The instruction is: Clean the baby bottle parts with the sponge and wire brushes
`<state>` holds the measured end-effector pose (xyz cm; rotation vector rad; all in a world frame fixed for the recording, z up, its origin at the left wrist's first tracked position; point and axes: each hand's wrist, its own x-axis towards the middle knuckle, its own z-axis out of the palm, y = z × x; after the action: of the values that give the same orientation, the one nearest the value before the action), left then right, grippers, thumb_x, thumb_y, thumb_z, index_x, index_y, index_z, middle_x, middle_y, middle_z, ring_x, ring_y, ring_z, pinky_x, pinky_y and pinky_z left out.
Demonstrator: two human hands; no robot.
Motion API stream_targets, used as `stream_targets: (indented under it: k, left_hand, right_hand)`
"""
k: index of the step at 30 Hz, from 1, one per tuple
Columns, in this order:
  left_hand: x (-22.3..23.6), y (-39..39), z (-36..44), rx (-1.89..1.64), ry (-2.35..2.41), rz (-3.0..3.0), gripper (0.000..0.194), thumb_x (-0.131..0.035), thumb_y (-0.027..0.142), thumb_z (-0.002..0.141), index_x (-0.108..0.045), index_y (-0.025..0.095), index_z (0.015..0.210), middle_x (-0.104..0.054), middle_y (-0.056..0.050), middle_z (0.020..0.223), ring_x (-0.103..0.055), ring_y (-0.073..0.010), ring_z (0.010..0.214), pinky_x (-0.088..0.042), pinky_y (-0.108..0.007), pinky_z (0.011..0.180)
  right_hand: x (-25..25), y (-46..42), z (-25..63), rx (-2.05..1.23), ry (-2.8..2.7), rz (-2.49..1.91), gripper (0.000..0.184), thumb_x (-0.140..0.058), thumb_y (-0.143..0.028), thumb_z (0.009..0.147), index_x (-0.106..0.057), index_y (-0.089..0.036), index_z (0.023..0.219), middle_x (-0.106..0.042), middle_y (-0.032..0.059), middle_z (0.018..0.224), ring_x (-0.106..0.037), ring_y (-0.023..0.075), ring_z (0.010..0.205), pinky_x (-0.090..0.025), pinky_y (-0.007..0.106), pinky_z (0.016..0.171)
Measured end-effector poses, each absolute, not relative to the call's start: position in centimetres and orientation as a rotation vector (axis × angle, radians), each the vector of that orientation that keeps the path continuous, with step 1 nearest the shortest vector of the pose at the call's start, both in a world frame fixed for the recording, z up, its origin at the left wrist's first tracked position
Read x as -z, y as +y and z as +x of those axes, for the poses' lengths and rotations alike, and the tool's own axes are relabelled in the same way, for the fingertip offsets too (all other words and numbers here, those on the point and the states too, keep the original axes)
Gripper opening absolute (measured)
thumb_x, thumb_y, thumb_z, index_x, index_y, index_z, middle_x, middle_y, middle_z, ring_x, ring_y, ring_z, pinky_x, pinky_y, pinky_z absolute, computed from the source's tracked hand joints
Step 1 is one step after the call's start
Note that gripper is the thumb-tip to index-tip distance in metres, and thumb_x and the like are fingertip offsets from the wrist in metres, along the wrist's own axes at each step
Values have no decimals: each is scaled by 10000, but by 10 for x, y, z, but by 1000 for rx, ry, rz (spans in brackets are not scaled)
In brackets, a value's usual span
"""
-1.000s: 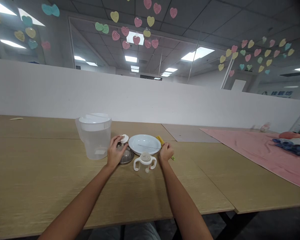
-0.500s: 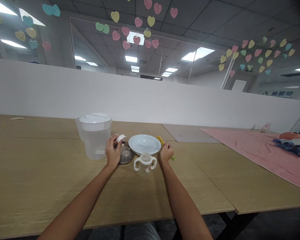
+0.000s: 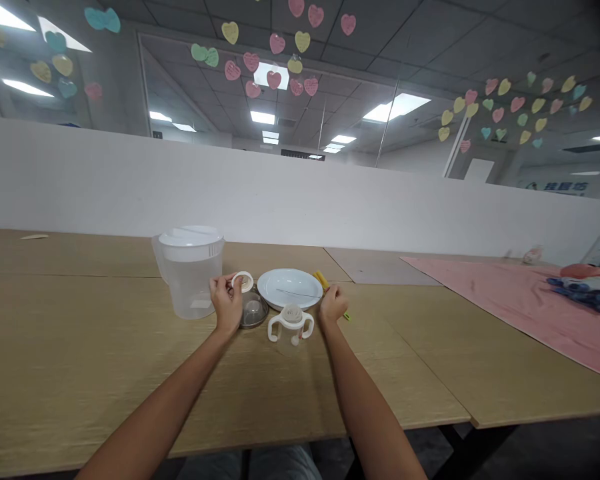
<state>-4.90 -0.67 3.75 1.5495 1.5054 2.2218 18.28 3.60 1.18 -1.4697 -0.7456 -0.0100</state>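
Between the fingers (image 3: 221,285) of the left hand (image 3: 227,309), a white cap (image 3: 249,283) is pinched, its round face toward the person. Just right of them, partly hidden by that hand, a metal bowl (image 3: 256,311) sits on the desk (image 3: 260,400); left of them stands a clear jug (image 3: 193,283). The right hand (image 3: 334,305) has its fingers curled tight around the end of a thin rod (image 3: 300,294), which reaches left over a white plate (image 3: 270,281). Just beyond these fingers lies a yellow thing (image 3: 321,278). Between the hands stands a cup (image 3: 292,324) with two white handles. Well to their right spreads a pink cloth (image 3: 505,293).
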Motion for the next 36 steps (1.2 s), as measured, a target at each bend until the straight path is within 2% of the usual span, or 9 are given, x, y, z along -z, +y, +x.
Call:
stream_targets:
  k: [5, 9, 12, 15, 21, 28, 36]
  left_hand:
    - [-38, -9, -45, -2178, 1433, 1561, 202, -541, 349, 776, -572, 153, 817, -442, -26, 814, -500, -118, 654, -467, -222, 525]
    - [-37, -12, -41, -2149, 1274, 1458, 287, -555, 426, 758, -570, 146, 820, -483, -28, 850, -531, -89, 571, -457, -208, 474]
    - [-37, -14, -37, -2063, 1188, 1412, 326, -560, 446, 750, -546, 158, 900, -561, -20, 814, -551, -83, 507, -460, -204, 476]
    - [-34, -15, -33, -1972, 1122, 1409, 363, -566, 463, 740, -533, 165, 945, -615, -8, 736, -571, -98, 481, -466, -210, 485]
    - [-31, -15, -27, -1836, 1115, 1436, 369, -594, 469, 710, -582, 150, 896, -638, -9, 643, -585, -122, 489, -472, -230, 508]
    - [-34, -19, -21, -1686, 1001, 1445, 418, -639, 480, 655, -598, 134, 886, -666, -46, 719, -618, -156, 586, -497, -257, 563]
    - [-35, -21, -22, -1724, 998, 1538, 346, -579, 450, 718, -600, 156, 898, -673, -71, 886, -634, -175, 768, -503, -272, 699]
  right_hand:
    - [-16, 33, 182, 33, -736, -1471, 300, -340, -283, 750, -572, -174, 592, -598, 55, 593, -471, 168, 553, -278, 244, 527]
    - [-24, 27, 175, 118, -744, -1400, 311, -310, -296, 802, -593, -168, 813, -632, 64, 761, -523, 172, 649, -315, 236, 573]
    - [-28, 24, 165, 194, -882, -1300, 325, -310, -329, 836, -568, -156, 932, -632, 71, 817, -554, 169, 695, -349, 233, 610]
    - [-26, 22, 156, 259, -1124, -1234, 338, -318, -349, 853, -579, -146, 923, -631, 65, 757, -559, 158, 660, -371, 232, 616]
    - [-27, 14, 139, 491, -1617, -986, 297, -355, -292, 864, -616, -153, 885, -628, 48, 684, -557, 126, 595, -380, 221, 589]
    - [-31, 6, 125, 565, -1899, -891, 306, -402, -362, 862, -632, -166, 908, -625, 50, 659, -560, 145, 616, -376, 228, 568]
    - [-31, 5, 115, 411, -1878, -914, 279, -401, -310, 855, -628, -182, 953, -654, 45, 727, -580, 143, 649, -405, 227, 609]
